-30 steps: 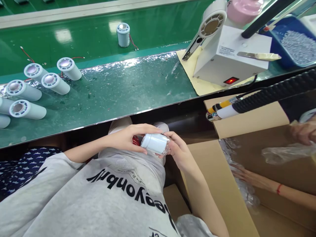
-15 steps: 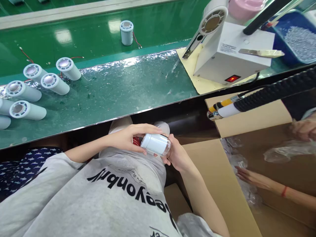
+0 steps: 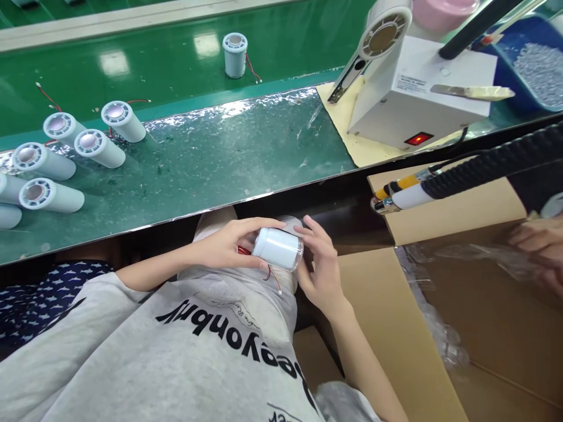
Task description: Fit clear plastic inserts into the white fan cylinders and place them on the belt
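Over my lap, below the table edge, I hold a pale blue cylinder [image 3: 278, 248] lying on its side. My left hand [image 3: 226, 244] grips its left end, where something red shows. My right hand [image 3: 320, 265] cups its right end, fingers spread along the side. A thin red wire [image 3: 272, 277] with a white tip hangs down from the cylinder.
Several like cylinders [image 3: 65, 158] lie at the table's left; one stands upright [image 3: 234, 54] on the green belt. A white box machine [image 3: 409, 82] with a red light sits at right. A cardboard box [image 3: 461, 305] stands beside me, another person's hand [image 3: 534, 243] in it.
The cylinder has been turned and lifted slightly; its red wire now hangs free. My right hand's fingers have opened along it. The other person's hands have shifted in the box.
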`<state>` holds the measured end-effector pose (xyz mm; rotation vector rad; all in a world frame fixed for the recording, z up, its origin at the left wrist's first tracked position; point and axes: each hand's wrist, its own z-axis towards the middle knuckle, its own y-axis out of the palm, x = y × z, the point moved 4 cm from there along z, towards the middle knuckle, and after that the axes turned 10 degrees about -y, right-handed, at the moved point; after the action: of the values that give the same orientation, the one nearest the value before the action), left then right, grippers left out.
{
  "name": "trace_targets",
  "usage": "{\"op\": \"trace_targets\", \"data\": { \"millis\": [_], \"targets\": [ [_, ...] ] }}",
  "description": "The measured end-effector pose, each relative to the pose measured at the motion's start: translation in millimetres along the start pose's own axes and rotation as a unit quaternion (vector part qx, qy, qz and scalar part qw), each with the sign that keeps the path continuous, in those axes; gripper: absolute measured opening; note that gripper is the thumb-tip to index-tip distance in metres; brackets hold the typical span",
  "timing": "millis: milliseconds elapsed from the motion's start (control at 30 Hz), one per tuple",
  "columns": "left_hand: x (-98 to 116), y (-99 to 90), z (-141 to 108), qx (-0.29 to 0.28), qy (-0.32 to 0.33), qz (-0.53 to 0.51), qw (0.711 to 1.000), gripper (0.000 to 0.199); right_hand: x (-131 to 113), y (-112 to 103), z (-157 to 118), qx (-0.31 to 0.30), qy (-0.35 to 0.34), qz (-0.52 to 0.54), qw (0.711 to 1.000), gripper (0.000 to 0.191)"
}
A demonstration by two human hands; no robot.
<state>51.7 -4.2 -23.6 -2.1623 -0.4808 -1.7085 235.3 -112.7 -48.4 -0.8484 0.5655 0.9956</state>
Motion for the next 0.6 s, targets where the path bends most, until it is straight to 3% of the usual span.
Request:
{"op": "trace_targets", "data": {
  "millis": [67,100,133,200,333,433,600],
  "targets": [
    [-2,0.6,0,-0.011,-0.021,-0.024,0.999,0.072,-9,0,1,-0.044,-0.130,-0.018,0.990,0.052],
    [-2,0.9,0,-0.018,-0.030,-0.034,0.999,0.073,-11,0,1,-0.063,-0.144,-0.014,0.988,0.054],
    [-2,1.1,0,-0.025,-0.036,-0.039,0.998,0.073,-11,0,2,-0.073,-0.126,0.002,0.989,0.054],
    [0,1.0,-1,-0.036,-0.031,-0.038,0.998,0.074,-7,-2,3,-0.080,-0.027,0.072,0.994,0.051],
    [4,0.6,-3,-0.054,-0.018,-0.037,0.998,0.077,-1,-3,-2,-0.063,0.162,0.194,0.965,0.049],
    [-1,1.1,-3,-0.069,-0.052,-0.058,0.995,0.078,1,-6,-6,-0.062,0.215,0.182,0.957,0.049],
    [-22,8.6,0,-0.092,-0.105,-0.091,0.986,0.088,3,0,-8,-0.068,0.248,0.156,0.954,0.050]
  ]
}}
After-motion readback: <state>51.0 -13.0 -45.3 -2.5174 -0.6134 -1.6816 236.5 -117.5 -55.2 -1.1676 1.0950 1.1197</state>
